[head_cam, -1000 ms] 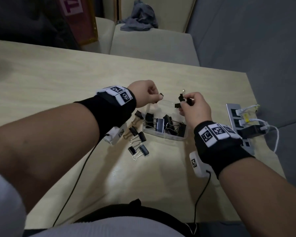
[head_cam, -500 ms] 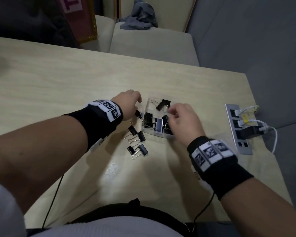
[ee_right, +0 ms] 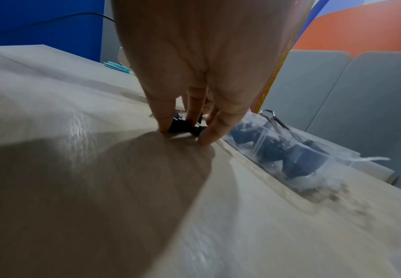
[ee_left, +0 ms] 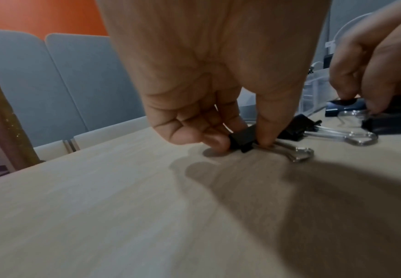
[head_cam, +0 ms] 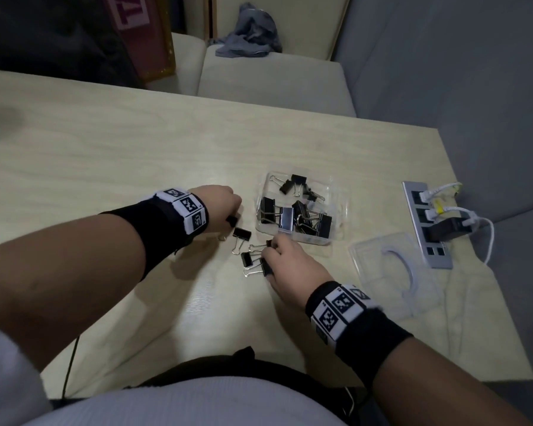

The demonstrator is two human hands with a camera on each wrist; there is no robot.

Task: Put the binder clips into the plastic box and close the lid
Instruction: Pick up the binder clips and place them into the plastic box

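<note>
Binder clips are being gathered from a pale wood tabletop (head_cam: 111, 167) into a clear plastic box (head_cam: 339, 232), a step that looks more than half done: a heap of black clips (head_cam: 293, 216) already lies inside, while a few loose ones (head_cam: 242, 233) rest just beside the box on its left. The lid (head_cam: 391, 272) lies flat and apart, to the right of the box, so closing has not begun.

The left hand (head_cam: 219, 207) reaches down with thumb and fingers (ee_left: 214, 140) pinching one small clip (ee_left: 242, 139) that sits on the tabletop. The right hand (head_cam: 290, 262) is bent over two or three clips at the near side of the box, fingers (ee_right: 163, 120) curled round a black one (ee_right: 181, 125); how many it has hold of cannot be told.

Next, each hand likely needs to lift its clip clear, carry it over the box wall and drop it without snagging the wire handles of its neighbours. The remaining clips then follow, and the lid must be fetched and pressed on.

Beyond the tabletop stand pale cushioned seats (head_cam: 268, 78) with a crumpled grey cloth (head_cam: 250, 35) on one. A silver power strip (head_cam: 425, 226) with white cables plugged in sits at the right edge.
</note>
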